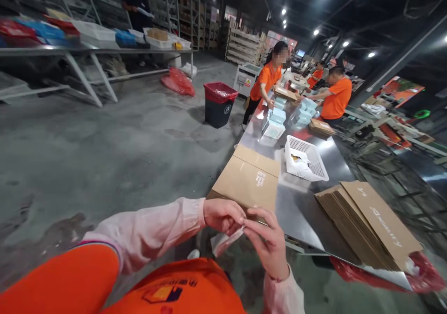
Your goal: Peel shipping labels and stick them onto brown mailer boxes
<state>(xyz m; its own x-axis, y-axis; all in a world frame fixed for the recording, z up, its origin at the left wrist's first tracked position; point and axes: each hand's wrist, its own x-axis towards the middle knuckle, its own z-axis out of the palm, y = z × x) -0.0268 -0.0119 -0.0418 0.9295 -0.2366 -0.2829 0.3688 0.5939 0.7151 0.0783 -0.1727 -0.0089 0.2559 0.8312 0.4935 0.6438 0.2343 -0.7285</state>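
My left hand (pixel 223 215) and my right hand (pixel 270 242) meet in front of my chest, both pinching a small clear plastic wrapper (pixel 225 241) that hangs between the fingers. The hands hover just off the near end of a long steel table (pixel 303 207). A flattened brown carton (pixel 249 179) lies on the table right beyond my fingers. I wear pale pink sleeves and an orange top.
A stack of flat cartons (pixel 370 223) lies at the table's right corner. A white mesh basket (pixel 305 158) stands mid-table, pale boxes (pixel 277 118) beyond it. Two people in orange (pixel 267 83) work at the far end. A red-lined bin (pixel 219 103) stands on the concrete floor.
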